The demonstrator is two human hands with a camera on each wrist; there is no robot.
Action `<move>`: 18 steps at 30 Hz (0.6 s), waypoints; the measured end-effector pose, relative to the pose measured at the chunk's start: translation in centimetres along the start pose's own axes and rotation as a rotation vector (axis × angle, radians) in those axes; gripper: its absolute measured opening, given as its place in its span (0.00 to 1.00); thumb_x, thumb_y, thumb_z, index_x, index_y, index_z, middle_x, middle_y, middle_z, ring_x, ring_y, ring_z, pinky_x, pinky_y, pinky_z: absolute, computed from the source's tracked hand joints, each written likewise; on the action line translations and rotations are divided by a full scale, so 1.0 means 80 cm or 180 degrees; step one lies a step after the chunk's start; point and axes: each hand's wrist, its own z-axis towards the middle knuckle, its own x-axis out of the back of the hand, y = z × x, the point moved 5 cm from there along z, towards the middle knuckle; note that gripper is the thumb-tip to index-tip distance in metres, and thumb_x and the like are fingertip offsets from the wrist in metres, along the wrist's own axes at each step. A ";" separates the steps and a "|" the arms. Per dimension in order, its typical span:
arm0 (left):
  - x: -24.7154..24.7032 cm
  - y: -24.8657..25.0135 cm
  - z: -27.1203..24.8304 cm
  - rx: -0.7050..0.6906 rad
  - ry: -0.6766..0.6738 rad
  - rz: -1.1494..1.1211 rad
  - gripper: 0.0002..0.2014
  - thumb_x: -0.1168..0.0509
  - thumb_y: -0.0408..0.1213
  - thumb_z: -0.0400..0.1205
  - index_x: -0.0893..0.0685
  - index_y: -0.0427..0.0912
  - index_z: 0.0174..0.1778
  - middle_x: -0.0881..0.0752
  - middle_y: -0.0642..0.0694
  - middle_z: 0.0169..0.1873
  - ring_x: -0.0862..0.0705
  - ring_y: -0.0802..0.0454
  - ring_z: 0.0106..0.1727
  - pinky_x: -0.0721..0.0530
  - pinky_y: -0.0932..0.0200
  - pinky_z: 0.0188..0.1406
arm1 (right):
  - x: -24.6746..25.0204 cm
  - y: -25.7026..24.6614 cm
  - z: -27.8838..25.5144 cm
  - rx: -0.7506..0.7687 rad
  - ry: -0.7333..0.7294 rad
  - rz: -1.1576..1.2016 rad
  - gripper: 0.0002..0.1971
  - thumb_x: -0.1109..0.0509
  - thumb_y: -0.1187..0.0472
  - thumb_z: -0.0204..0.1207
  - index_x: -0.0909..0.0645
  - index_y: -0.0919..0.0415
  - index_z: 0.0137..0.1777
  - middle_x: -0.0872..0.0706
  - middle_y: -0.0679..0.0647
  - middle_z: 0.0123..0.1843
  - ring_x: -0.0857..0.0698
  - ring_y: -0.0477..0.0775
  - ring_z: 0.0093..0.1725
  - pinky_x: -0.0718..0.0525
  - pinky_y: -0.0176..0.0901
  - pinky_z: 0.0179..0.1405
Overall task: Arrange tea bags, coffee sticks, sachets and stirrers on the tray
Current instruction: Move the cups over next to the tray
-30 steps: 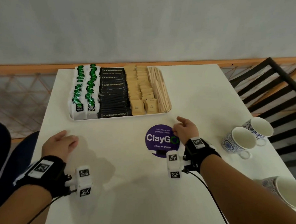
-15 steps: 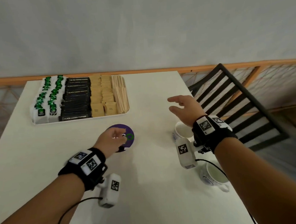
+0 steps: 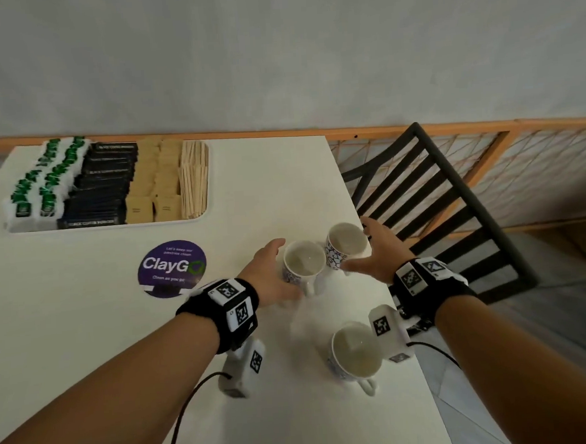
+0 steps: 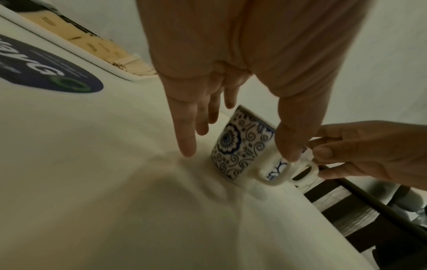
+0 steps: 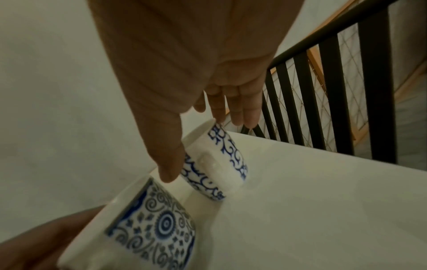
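At the table's far left a white tray carries rows of green-and-white tea bags, black coffee sticks, tan sachets and wooden stirrers. Both hands are away from it, at two blue-patterned cups by the right table edge. My left hand straddles the left cup, fingers straight and just clear of its side, thumb on the handle. My right hand curls round the right cup, thumb on its side, fingertips on the far rim.
A third patterned cup stands nearer me by the right edge, under my right wrist. A round purple sticker lies mid-table. A black slatted chair stands just past the right edge, with an orange railing beyond it.
My view has swung right. The left hand left the purple sticker and reached the left cup. The right hand came down out of the air onto the right cup.
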 end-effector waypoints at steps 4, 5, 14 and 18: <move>-0.015 0.004 0.005 -0.0155 0.0211 -0.0179 0.47 0.18 0.38 0.64 0.36 0.48 0.77 0.26 0.54 0.62 0.24 0.53 0.64 0.27 0.60 0.58 | -0.018 0.009 0.003 0.0063 -0.0140 0.0198 0.55 0.18 0.42 0.61 0.48 0.53 0.83 0.35 0.54 0.79 0.30 0.55 0.74 0.29 0.51 0.72; -0.018 0.003 0.006 -0.0174 0.0243 -0.0230 0.46 0.17 0.40 0.62 0.34 0.50 0.75 0.24 0.55 0.61 0.23 0.53 0.63 0.24 0.59 0.58 | -0.020 0.011 0.005 0.0090 -0.0134 0.0271 0.55 0.18 0.42 0.61 0.49 0.53 0.83 0.35 0.53 0.79 0.30 0.55 0.74 0.29 0.49 0.72; -0.028 0.008 0.017 0.0004 0.0602 -0.0570 0.39 0.18 0.42 0.65 0.30 0.54 0.69 0.20 0.51 0.58 0.17 0.52 0.51 0.18 0.64 0.29 | -0.025 0.013 0.026 0.0286 -0.0067 0.0556 0.47 0.17 0.47 0.62 0.39 0.54 0.78 0.24 0.51 0.68 0.25 0.49 0.62 0.28 0.39 0.56; -0.024 0.014 0.017 0.0113 0.0587 -0.0381 0.35 0.20 0.44 0.66 0.28 0.56 0.67 0.18 0.52 0.54 0.17 0.52 0.48 0.17 0.62 0.30 | -0.024 0.013 0.034 0.0332 -0.0127 0.0541 0.44 0.17 0.48 0.61 0.35 0.51 0.75 0.22 0.47 0.62 0.23 0.48 0.57 0.25 0.40 0.52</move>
